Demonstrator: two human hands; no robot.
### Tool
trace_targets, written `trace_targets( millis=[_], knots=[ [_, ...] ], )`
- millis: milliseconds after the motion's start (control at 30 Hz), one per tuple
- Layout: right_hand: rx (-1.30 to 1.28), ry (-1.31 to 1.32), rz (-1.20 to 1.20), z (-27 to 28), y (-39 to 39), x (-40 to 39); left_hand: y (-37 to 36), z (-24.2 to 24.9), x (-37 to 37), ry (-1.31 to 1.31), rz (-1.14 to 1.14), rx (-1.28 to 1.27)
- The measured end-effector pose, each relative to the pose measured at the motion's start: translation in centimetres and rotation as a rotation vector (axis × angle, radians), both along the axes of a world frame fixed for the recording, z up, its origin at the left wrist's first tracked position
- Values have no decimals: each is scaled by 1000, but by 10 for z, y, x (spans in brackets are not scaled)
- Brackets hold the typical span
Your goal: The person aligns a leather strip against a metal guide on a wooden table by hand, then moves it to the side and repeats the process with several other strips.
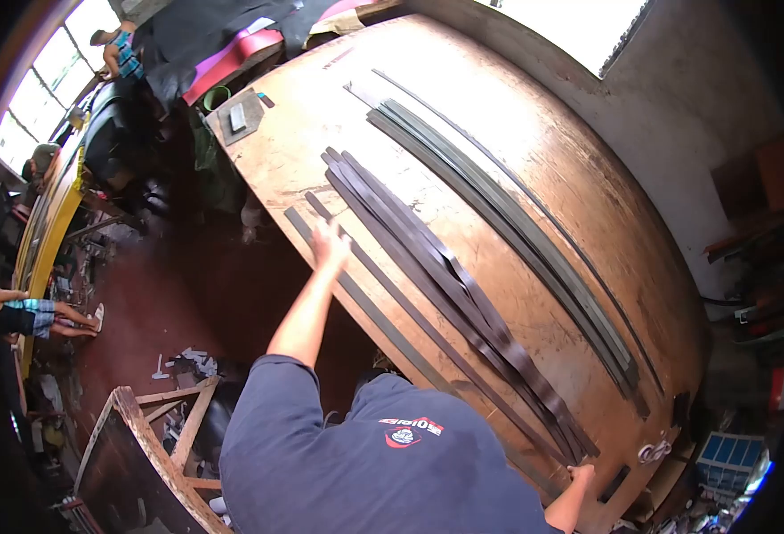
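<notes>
Several long, narrow dark strips that look like leather lie lengthwise on a wide brown table (pixel 276 191). My left hand (pixel 330 245) is at the far end of a single dark strip (pixel 392 289), its fingers stretched over it and slightly blurred. Beside it, along the table's near edge, runs another flat strip (pixel 383 325). My right hand (pixel 581 476) is closed at the near ends of the strips, with fingertips pinched on a strip end. Between my hands and the table's middle rests a loose, wavy bundle of dark strips (pixel 445 267).
A stack of grey-green strips (pixel 508 231) lies farther across, with a thin strip (pixel 534 200) beyond it. A small plate (pixel 234 117) sits at the far corner. Other people (pixel 40 316) are at the left by a yellow-edged table (pixel 67 191). A wooden frame (pixel 147 436) stands behind me.
</notes>
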State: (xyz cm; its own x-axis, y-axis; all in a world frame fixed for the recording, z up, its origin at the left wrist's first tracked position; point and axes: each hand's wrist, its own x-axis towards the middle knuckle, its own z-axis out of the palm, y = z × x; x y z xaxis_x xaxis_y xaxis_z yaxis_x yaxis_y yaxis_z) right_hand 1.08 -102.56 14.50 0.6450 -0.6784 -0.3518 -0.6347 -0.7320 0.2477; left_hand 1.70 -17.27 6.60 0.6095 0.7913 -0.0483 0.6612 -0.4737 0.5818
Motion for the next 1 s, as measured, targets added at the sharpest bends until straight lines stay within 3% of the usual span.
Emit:
trace_targets(
  millis=[33, 100, 167, 300, 367, 433, 567, 633, 1000],
  knots=[
    [-59, 17, -36, -3, -2, -2, -42, 7, -8, 33, -58, -7],
    [-67, 108, -25, -3, 0, -5, -119, -8, -30, 337, -353, 253],
    [-161, -59, 92, -17, -11, -15, -189, 1, -54, 339, -555, 225],
    [-93, -220, 137, -19, -2, -29, -285, -5, -84, 153, -699, 272],
    [136, -609, 519, -50, -14, -45, -314, -2, -92, 159, -667, 303],
    [373, -692, 695, -56, 11, -61, -332, -5, -101, 203, -601, 353],
    [570, -546, 907, -53, 52, -109, -351, -9, -109, 300, -465, 340],
    [562, -550, 919, -70, 48, -133, -350, -18, -114, 308, -371, 248],
    [544, -600, 875, -73, 24, -149, -349, -5, -122, 388, -420, 172]
  ],
)
